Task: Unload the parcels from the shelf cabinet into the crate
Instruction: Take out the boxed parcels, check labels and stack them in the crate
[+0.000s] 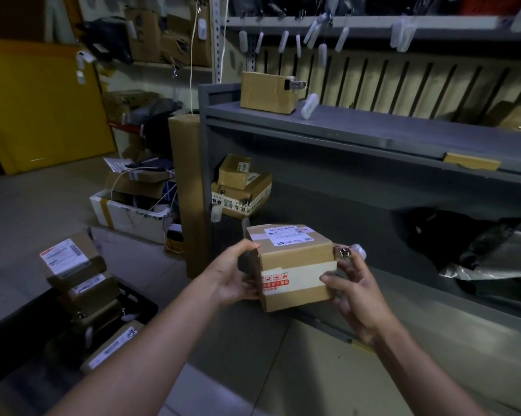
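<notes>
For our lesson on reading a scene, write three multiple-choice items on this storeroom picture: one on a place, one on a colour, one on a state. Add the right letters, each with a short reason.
1. Where does the black crate stand?
A. On the floor, at the person's left
B. On the top shelf
C. At the person's right

2. What colour is the shelf cabinet?
A. Yellow
B. Grey
C. White

3. How is the taped parcel held?
A. It lies on a shelf, untouched
B. One hand alone grips it
C. The left hand and the right hand grip it, one at each side

Answers:
1 A: the crate sits low on the left, on the floor.
2 B: its shelves and side wall are grey.
3 C: fingers and thumbs curl round both sides of the parcel.
</notes>
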The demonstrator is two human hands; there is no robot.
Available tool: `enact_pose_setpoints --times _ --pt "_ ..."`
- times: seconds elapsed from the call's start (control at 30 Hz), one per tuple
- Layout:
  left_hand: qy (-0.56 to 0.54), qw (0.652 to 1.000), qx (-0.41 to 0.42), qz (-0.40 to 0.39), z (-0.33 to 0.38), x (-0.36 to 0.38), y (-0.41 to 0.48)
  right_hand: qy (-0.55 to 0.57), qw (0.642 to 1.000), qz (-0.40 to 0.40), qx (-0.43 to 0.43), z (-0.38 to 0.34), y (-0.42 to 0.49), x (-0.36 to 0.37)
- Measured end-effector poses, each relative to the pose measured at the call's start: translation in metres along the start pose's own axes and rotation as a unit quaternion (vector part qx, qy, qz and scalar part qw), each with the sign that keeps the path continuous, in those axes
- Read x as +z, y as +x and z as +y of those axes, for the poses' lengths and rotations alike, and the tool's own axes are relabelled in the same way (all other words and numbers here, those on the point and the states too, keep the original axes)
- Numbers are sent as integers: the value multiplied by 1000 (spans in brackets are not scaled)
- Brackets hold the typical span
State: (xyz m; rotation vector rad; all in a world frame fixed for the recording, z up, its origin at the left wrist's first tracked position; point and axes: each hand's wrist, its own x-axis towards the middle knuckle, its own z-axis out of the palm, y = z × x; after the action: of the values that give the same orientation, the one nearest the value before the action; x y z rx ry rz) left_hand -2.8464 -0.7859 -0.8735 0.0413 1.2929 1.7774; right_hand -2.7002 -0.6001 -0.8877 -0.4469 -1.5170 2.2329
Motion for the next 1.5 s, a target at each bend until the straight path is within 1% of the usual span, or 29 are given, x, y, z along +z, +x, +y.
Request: enact_pose_setpoints --times 0.07,0.13,0.2,0.27,0.37,0.57,0.7,0.77,0.9,1.03,1.17,1.3,1.37,1.5 --pt "-10 1000 19 -8 -1 2 1 -14 1000 15 -6 3 1 3" --pt "-11 998 52 -18 -2 3 3 -7 999 33 5 6 1 6" --pt "-19 996 87 -26 -1 4 4 14 998 40 39 9 -2 12" --pt "-33 993 105 -29 0 6 3 19 997 16 78 11 -3 17" --pt "-22 993 109 -28 1 5 4 2 995 -9 99 15 -5 23" --pt "29 991 116 -54 0 8 3 31 994 63 80 22 -4 27" --pt "28 992 118 -29 -2 4 7 33 994 71 78 21 -3 24" --pt "29 992 119 -6 0 0 7 20 995 61 78 20 -4 24" --pt "27 990 125 67 13 -22 8 -17 996 25 78 20 -4 24" --pt "35 983 114 138 35 -55 0 -34 994 -27 98 16 3 24" --pt "127 980 62 137 53 -85 -22 -61 990 -60 108 12 20 35" --pt "213 968 21 130 69 -115 -38 -115 982 -109 103 9 39 66" --pt "217 965 28 143 74 -131 -43 -137 977 -130 102 13 49 85" --pt "187 967 53 167 81 -163 -51 -153 967 -171 110 29 68 116"
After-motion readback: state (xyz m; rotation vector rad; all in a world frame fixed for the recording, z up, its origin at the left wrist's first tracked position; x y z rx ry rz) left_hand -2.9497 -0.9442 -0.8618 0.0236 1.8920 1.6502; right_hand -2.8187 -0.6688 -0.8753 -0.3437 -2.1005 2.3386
